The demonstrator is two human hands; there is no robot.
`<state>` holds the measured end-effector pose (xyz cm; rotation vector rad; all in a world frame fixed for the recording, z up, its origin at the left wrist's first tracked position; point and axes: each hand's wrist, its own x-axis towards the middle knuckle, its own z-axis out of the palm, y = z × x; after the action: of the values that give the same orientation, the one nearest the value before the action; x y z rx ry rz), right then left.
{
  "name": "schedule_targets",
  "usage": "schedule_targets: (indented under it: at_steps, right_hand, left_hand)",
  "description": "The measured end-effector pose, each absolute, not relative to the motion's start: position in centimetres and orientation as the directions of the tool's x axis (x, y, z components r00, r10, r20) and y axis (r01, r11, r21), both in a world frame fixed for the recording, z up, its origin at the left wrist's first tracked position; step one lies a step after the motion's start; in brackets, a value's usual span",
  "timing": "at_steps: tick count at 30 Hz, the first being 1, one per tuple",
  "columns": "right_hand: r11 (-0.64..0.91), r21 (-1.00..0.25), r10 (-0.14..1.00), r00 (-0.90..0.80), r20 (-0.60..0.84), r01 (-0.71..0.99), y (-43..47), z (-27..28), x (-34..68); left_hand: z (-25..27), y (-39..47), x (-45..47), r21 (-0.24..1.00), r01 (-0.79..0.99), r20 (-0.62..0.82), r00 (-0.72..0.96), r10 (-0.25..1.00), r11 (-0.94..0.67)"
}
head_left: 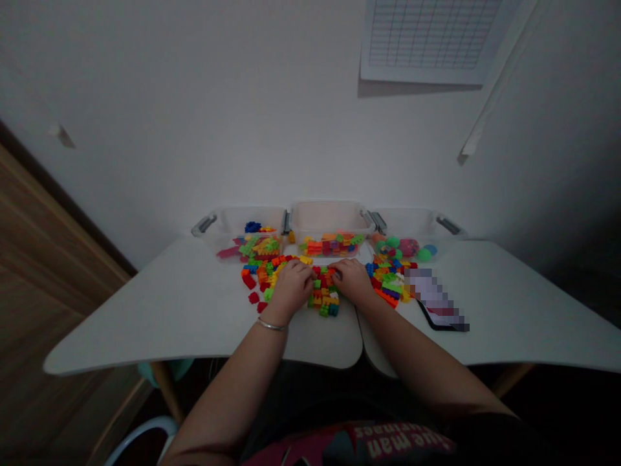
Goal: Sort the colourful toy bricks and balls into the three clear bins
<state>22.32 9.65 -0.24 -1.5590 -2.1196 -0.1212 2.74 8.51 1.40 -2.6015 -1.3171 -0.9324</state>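
Observation:
Many toy building bricks [317, 301] in red, orange, yellow, green and blue lie in a loose heap on the white table [184, 317]. My left hand [292, 285], with a silver bangle [272, 325] at the wrist, rests over the left part of the heap. Its fingers are curled inward, and whatever is at their tips is too small to make out. Across a narrow gap, my right hand [353, 279] lies over the heap with bent fingers against red and orange bricks. Its palm side is hidden, as are the bricks underneath both hands.
Three clear plastic bins stand along the wall: the left bin [233, 217] and middle bin [330, 213] hold bricks, the right bin [412, 220] small coloured balls. A phone [441, 310], partly pixelated, lies right of the heap. A seam between tabletops runs beside my right forearm.

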Motion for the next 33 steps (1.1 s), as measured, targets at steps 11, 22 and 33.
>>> schedule_targets:
  at_steps: [11,22,33]
  right_hand:
    - [0.286,-0.119,0.856,-0.198,0.478,0.951,9.2,0.3,21.6]
    - [0.283,-0.268,0.883,-0.141,0.448,0.921,9.7,0.2,21.7]
    - [0.495,-0.591,0.725,0.072,0.685,0.637,10.3,0.5,22.8]
  left_hand:
    - [1.6,8.5,2.9,0.192,0.753,0.543,0.453,0.707,-0.630]
    - [1.3,8.6,2.8,0.194,0.743,0.556,0.455,0.696,-0.641]
    - [1.3,8.7,2.7,0.194,0.748,0.555,0.450,0.699,-0.635]
